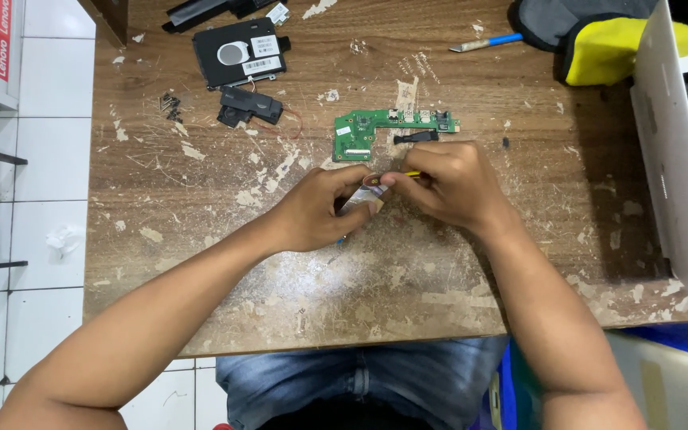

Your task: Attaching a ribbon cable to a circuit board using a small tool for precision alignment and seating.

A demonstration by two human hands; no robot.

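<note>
I have both hands pinched on a small flat part (pixel 364 195) just above the table (pixel 201 207), left hand (pixel 316 211) gripping it, right hand (pixel 447 183) at its end. It looks light, thin and fragile; I'd hold its edges.

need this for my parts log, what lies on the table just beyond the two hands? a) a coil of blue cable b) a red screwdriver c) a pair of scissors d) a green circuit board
d: a green circuit board lies flat on the worn wooden table, just past the left hand and right hand, which pinch a small part between them.
</note>
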